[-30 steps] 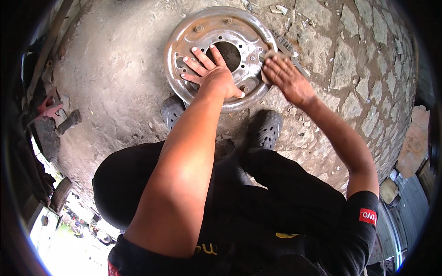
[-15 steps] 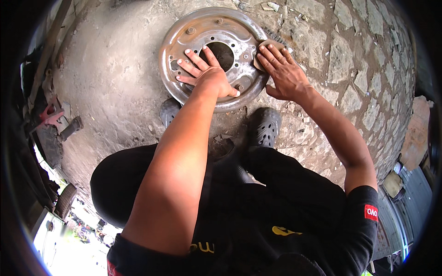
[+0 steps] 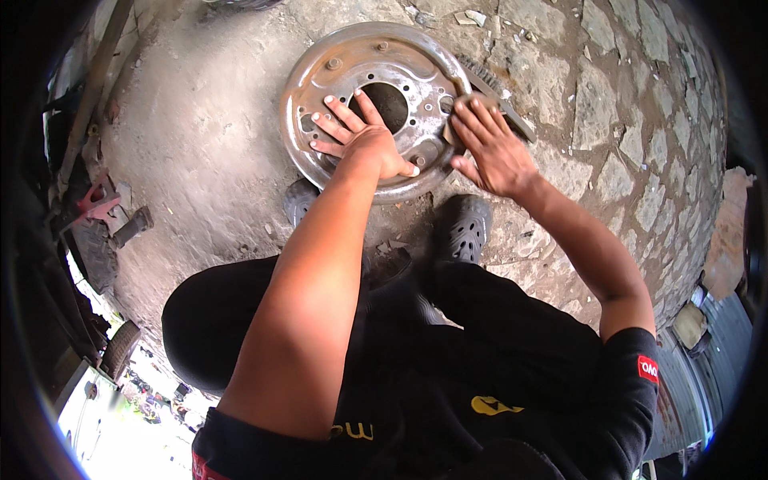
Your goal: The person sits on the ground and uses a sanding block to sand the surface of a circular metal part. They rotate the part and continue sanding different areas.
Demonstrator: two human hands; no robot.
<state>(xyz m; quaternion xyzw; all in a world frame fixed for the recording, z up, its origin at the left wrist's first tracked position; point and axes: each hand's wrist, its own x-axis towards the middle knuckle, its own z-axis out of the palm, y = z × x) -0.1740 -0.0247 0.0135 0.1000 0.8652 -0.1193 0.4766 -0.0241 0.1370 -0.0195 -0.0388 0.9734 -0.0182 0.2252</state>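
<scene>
A round metal brake backing plate, partly rusty and partly bright, lies on the ground before my feet. It has a large hole in the middle, ringed by small bolt holes. My left hand rests on it with the fingers spread, just left of and below the central hole. At the plate's right edge my right hand presses a piece of brown sandpaper against the rim, fingers laid together over it. Most of the sandpaper is hidden under the fingers. Just beyond that hand lies a wire brush.
My grey clogs stand close to the plate's near edge. Flat stones pave the right side, with small chips scattered about. At the far left are a red metal stand and a tyre. Corrugated sheets lie at the right.
My right hand has slid slightly down along the rim with the sandpaper, baring more of the wire brush. My left hand stays spread on the plate. The view has shifted a little.
</scene>
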